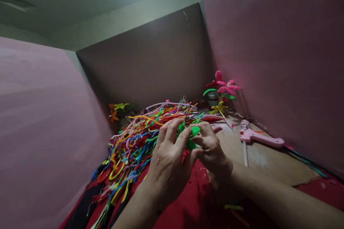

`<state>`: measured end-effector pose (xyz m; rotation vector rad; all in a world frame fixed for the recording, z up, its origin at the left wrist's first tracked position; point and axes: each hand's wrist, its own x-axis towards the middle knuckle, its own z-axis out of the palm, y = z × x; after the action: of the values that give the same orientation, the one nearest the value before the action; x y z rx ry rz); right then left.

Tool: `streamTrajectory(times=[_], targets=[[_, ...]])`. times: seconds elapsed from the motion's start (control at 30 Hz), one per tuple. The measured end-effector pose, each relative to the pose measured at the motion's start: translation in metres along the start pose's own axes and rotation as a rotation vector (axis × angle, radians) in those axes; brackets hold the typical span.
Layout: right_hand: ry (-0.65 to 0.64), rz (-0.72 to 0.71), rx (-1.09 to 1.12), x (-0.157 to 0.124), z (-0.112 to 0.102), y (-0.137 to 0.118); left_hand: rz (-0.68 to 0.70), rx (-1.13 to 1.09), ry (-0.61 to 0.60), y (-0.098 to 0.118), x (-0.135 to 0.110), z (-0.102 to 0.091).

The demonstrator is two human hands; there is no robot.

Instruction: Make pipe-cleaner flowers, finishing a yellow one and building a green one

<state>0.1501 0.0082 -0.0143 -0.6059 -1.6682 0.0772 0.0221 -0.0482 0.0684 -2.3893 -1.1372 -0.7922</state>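
My left hand [168, 157] and my right hand [212, 150] meet in the middle of the view, both with fingers pinched on a small green pipe-cleaner piece [192, 137] bent into loops. The hands hover just above the red cloth [193, 200]. Right behind and to the left of them lies a big tangled heap of coloured pipe cleaners [139, 132] in red, blue, yellow, green and pink. Much of the green piece is hidden by my fingers.
A pink glue gun [258, 136] lies on brown cardboard [268, 161] at right. A small pot with pink and yellow pipe-cleaner flowers [224, 89] stands at the back right; orange and green flowers [118, 111] at back left. Pink walls close in on both sides.
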Motion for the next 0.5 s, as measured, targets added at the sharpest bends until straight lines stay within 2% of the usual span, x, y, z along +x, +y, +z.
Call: streamTrajectory(times=[0.2,0.33,0.43,0.5], targets=[[-0.032,0.002,-0.009,0.000,-0.002,-0.001,-0.005,-0.005,-0.033,-0.004,0.000,0.005],[-0.019,0.010,0.015,0.001,-0.003,-0.002,0.009,-0.011,-0.007,-0.007,0.002,0.006],[-0.001,0.063,0.033,0.002,-0.002,-0.003,0.004,-0.047,0.119,-0.007,-0.001,0.001],[0.013,0.094,0.051,0.003,-0.002,-0.003,-0.027,-0.063,0.286,-0.008,-0.006,-0.004]])
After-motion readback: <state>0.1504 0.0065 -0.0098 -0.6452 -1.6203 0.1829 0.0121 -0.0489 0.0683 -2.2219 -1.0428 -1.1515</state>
